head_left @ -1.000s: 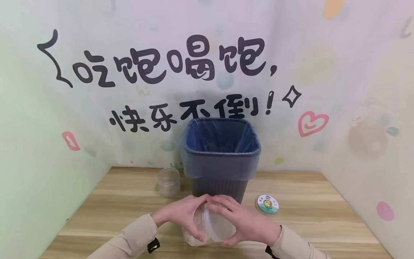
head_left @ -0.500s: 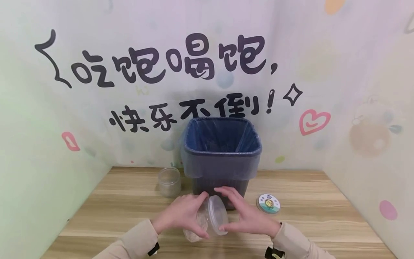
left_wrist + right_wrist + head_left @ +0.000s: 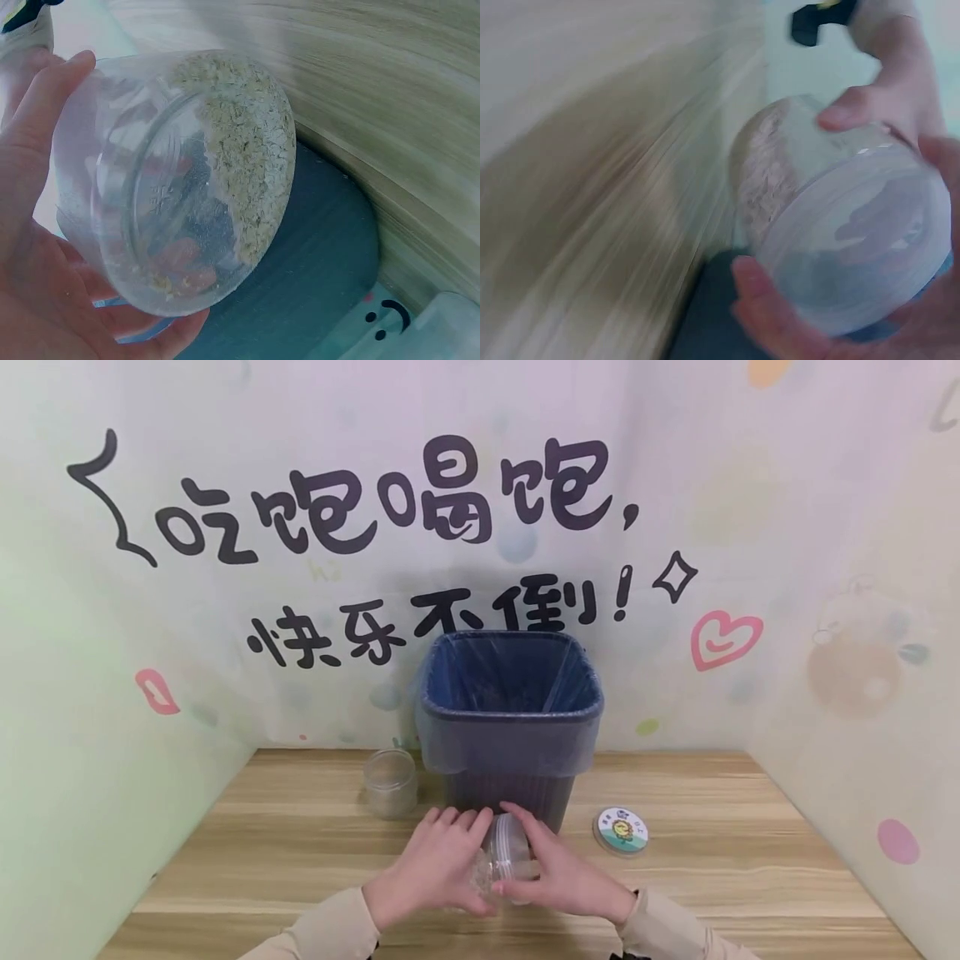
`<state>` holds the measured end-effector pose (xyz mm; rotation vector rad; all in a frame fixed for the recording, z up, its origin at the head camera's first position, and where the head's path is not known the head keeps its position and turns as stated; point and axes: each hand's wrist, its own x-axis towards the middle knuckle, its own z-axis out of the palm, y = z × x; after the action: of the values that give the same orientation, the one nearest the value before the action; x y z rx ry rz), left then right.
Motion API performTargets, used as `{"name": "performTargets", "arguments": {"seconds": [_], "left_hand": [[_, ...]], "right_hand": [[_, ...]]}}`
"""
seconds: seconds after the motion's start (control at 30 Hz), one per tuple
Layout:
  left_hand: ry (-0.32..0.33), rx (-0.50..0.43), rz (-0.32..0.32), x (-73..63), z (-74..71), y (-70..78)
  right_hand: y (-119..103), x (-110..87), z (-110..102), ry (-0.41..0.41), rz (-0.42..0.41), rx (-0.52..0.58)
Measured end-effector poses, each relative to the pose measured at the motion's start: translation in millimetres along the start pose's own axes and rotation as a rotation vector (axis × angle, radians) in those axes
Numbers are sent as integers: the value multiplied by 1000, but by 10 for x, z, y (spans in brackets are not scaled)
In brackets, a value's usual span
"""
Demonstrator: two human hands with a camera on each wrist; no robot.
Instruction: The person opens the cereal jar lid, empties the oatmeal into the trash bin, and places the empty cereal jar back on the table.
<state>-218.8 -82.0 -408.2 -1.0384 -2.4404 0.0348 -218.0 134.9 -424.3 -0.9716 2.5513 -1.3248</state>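
A clear plastic jar (image 3: 482, 870), partly filled with pale flakes (image 3: 251, 142), is tilted on its side in front of the bin. My left hand (image 3: 433, 864) grips the jar body from the left, fingers and thumb spread round it. Its translucent screw lid (image 3: 512, 842) is on the mouth and faces right. My right hand (image 3: 561, 867) holds the lid by its rim between thumb and fingers. In the right wrist view, the lid (image 3: 862, 240) faces the camera and the flakes (image 3: 769, 169) lie to one side behind it.
A blue bin (image 3: 510, 752) with a clear liner stands just behind the hands. A clear open-looking container (image 3: 392, 785) stands left of it. A round lid with a cartoon print (image 3: 621, 832) lies to the right. Patterned walls enclose the wooden table (image 3: 720, 877).
The jar has turned so its lid faces farther right. My right fingers, looser round the lid half a second ago, now sit closer on its rim. My left hand keeps holding the jar.
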Motion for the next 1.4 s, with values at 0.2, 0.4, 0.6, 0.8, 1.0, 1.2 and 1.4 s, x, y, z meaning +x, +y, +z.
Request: {"name": "performTargets", "arguments": {"seconds": [0.2, 0.4, 0.6, 0.8, 1.0, 1.2, 1.4], "left_hand": [[-120, -148, -37, -16, -13, -74], [-176, -248, -24, -13, -61, -134], [-255, -425, -53, -50, -11, -294], [-299, -493, -146, -170, 29, -468], [-283, -527, -147, -247, 16, -524], [-254, -515, -125, -311, 14, -547], [-216, -502, -94, -342, 48, -566]], "right_hand": [[82, -33, 15, 57, -253, -248], [127, -7, -44, 28, -450, -354], [164, -11, -212, -15, -550, -521], [265, -92, -440, -40, -429, -578], [408, -169, -507, -155, -328, -577], [512, -245, -516, -232, -259, -643], [651, -276, -539, -235, -185, -714]]}}
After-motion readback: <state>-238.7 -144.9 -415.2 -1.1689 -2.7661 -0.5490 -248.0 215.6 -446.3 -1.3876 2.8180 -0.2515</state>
